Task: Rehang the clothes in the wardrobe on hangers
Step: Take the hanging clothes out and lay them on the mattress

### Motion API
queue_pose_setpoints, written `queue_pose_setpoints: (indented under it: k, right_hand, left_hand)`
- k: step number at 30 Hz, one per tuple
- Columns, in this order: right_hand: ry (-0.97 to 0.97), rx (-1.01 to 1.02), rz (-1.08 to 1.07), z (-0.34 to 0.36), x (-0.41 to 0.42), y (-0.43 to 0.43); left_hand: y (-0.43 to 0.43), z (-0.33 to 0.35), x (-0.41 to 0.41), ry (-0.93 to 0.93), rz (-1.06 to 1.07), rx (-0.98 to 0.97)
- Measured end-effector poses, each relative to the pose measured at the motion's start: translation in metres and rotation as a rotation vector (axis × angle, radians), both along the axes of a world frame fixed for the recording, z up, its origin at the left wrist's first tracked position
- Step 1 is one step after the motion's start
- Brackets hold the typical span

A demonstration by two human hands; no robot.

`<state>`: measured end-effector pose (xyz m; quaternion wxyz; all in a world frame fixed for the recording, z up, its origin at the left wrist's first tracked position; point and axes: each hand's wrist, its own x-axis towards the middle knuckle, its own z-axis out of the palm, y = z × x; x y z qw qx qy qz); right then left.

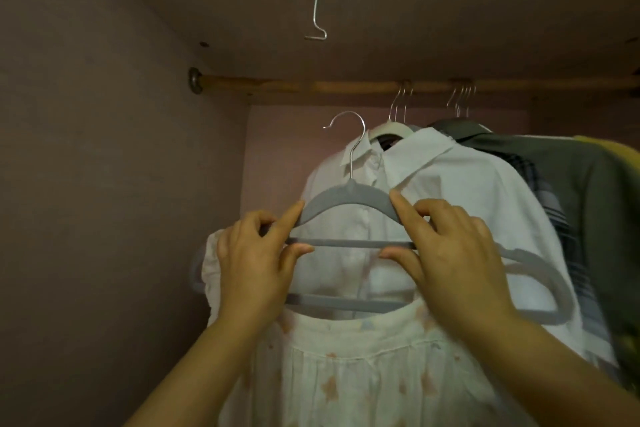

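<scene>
Both hands grip a grey hanger (346, 198): the left hand (252, 263) pinches its 9 o'clock shoulder and upper bar between thumb and forefinger, and the right hand (450, 253) does the same at 3 o'clock. A pale star-print dress (363, 374) hangs from it toward 6 o'clock. The hanger's hook is below the wooden rod (311, 86) at 12 o'clock, not touching it. Just behind hangs a white shirt (467, 191), with a green garment (588, 184) at 3 o'clock. A wire hook (317, 10) dangles from the wardrobe ceiling.

Matt grey velvety hanger (349, 199), wooden rail (311, 86)
</scene>
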<state>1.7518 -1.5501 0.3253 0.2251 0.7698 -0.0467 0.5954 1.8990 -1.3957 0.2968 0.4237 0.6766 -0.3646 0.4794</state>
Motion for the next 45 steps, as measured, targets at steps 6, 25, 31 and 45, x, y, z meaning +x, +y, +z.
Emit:
queue_pose_setpoints:
  k: [6,25,31,45]
  right_hand:
    - [0.037,0.047,-0.091,-0.041,-0.055,0.044]
    - [0.087,0.154,-0.400,-0.119,-0.305,0.219]
    - [0.065,0.218,-0.588,-0.140,-0.422,0.295]
    - [-0.055,0.354,-1.401,-0.166,-0.651,0.583]
  left_hand:
    - [0.036,-0.034,-0.044,-0.048,-0.042,0.054]
    - [0.144,-0.103,-0.242,-0.161,-0.357,0.062]
    - [0.172,-0.117,-0.345,-0.234,-0.527,0.074]
    - [0.289,-0.150,-0.623,-0.199,-1.431,0.101]
